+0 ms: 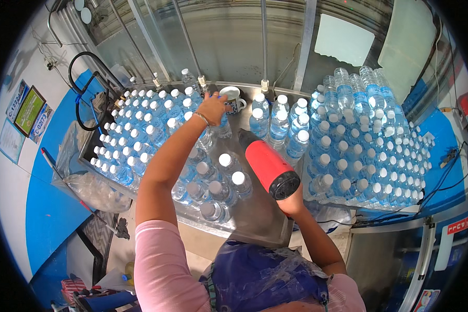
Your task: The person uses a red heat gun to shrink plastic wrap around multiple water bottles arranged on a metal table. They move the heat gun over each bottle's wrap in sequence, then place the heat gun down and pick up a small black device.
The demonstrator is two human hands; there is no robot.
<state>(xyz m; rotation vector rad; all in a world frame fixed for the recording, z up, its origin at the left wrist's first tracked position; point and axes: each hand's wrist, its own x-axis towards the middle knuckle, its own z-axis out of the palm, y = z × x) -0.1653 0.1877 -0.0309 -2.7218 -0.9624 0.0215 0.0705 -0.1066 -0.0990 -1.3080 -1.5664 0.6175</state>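
My left hand [213, 108] is over the top of a clear plastic water bottle [224, 129], fingers spread about its upper end; the cap is hidden under the hand. In my right hand [292, 201] is a red heat gun [267, 163] with a black nozzle and black rear cap. Its nozzle points up and left, towards that bottle, a short gap away. Just behind the left hand stands a patterned mug [230, 93] with a white handle. A loose group of white-capped bottles [215, 191] stands in front, left of the heat gun.
Dense rows of bottles [140, 128] fill the left of the metal table [253, 218]. Several bottles [279, 121] stand beyond the heat gun. On the right is another large block of bottles [351, 156], some stacked higher. Metal rods [264, 46] rise at the back; cables [425, 199] hang right.
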